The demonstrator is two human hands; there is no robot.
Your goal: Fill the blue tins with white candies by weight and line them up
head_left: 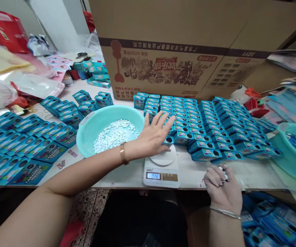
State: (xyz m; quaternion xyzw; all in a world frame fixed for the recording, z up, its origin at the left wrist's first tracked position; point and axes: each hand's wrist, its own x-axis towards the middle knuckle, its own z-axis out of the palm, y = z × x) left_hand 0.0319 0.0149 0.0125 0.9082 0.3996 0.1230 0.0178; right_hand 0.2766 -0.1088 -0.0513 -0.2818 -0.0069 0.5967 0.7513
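Spread-fingered, the left hand [149, 139] reaches over a small blue box [168, 140] by the white plastic scale's [161, 174] far edge; near right, the right hand [222, 188] curls round small white pellets [225, 177], best cupped snugly.

the left hand [154, 135] wears a flat coppery wristband [123, 153], the right hand [223, 187] a slim silvery bangle [225, 212]; the clothing [137, 219] is black with faint pale marks [151, 240].

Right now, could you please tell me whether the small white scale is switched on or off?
The scale is on: its display glows blue-white and shows digits.
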